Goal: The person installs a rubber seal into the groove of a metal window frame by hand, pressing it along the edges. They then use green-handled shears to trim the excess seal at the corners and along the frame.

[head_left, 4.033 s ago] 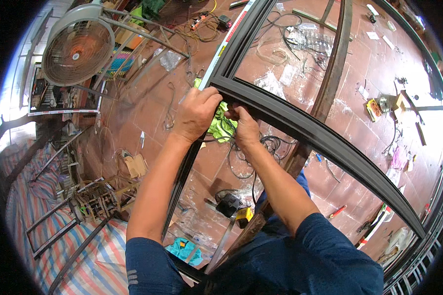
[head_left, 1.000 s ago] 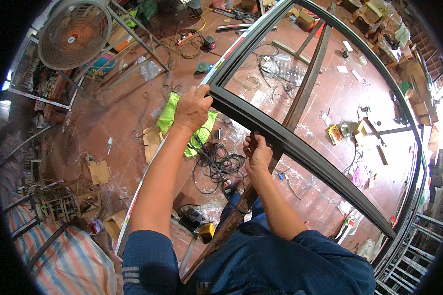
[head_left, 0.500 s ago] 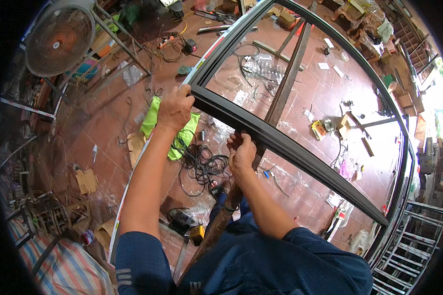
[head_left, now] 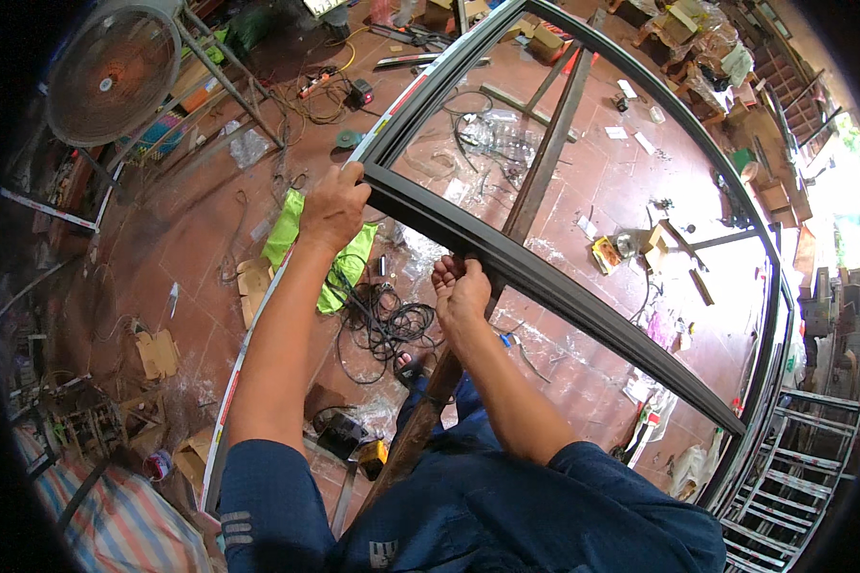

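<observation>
Insp. of 2 bare hands at a dark frame [head_left: 444,88]; clock posns taken from view ctr. Frame's corner joint stood at 11 o'clock; its crossbar [head_left: 554,289] ran thence past ctr. to 4 o'clock, crossing above a brown beam [head_left: 549,148] that lay from 1 to 7. L hand [head_left: 334,208], at 10 o'clock, was clamped on the frame at the corner, fingers bent over the edge. R hand [head_left: 462,304], nr ctr., had curled fingers at the crossbar's near edge, approx. where the beam passed under; whether it gripped or merely touched, or held any small item, could not be told. Change noted: approx. 4 s earlier both hands were bunched at the corner; since then the R hand had shifted along the crossbar toward 4 o'clock, L hand remaining at its post. Over the last 0.5 s, little alteration obs. Judged: w/ hands spread, attn. had passed from the joint to the crossbar's underside, L hand prob. steadying. Nearby: bright green cloth [head_left: 355,260] at 9, tangled black cable [head_left: 382,320] at 8, round fan [head_left: 115,81] at 10.
</observation>
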`<state>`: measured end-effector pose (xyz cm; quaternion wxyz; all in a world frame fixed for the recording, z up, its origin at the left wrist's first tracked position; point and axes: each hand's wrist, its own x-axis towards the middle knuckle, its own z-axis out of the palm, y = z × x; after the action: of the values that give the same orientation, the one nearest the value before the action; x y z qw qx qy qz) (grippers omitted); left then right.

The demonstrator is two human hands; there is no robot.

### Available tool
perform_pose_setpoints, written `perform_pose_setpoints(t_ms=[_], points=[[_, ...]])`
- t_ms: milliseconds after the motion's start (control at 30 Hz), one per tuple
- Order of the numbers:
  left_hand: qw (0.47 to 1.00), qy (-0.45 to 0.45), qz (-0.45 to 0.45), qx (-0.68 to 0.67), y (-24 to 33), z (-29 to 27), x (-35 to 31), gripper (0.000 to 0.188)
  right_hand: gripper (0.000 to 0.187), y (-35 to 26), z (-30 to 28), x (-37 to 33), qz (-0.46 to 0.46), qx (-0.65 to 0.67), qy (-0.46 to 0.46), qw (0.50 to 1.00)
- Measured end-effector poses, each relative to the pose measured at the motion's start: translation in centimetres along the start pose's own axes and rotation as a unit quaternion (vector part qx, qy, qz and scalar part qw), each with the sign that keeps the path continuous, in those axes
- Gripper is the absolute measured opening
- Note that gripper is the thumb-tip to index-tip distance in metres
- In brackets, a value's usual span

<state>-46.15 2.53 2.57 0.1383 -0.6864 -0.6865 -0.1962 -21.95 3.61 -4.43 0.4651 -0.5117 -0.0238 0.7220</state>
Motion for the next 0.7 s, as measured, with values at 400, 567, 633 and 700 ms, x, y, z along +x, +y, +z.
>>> perform_pose_setpoints(t_ms=[400, 567, 633, 700], points=[[0.986, 0.046, 0.137, 0.081, 2.3, 1.7, -0.8, 0.009, 0.031, -1.6, 0.3, 0.7, 0.06, -0.011, 0.039, 0.997], [0.998, 0.043, -0.008, 0.036, 6.1, 3.2, -3.1, 0.005, 0.026, -2.1, 0.2, -0.3, 0.074, -0.022, 0.026, 0.997], [0.997, 0.051, -0.038, 0.034, 7.3, 3.4, -3.6, 0.007, 0.026, -2.1, 0.1, -0.3, 0.075, -0.028, 0.019, 0.997], [0.995, 0.074, -0.052, 0.031, 8.4, 3.8, -3.9, 0.01, 0.026, -2.5, -0.4, -0.2, 0.092, -0.043, 0.004, 0.995]])
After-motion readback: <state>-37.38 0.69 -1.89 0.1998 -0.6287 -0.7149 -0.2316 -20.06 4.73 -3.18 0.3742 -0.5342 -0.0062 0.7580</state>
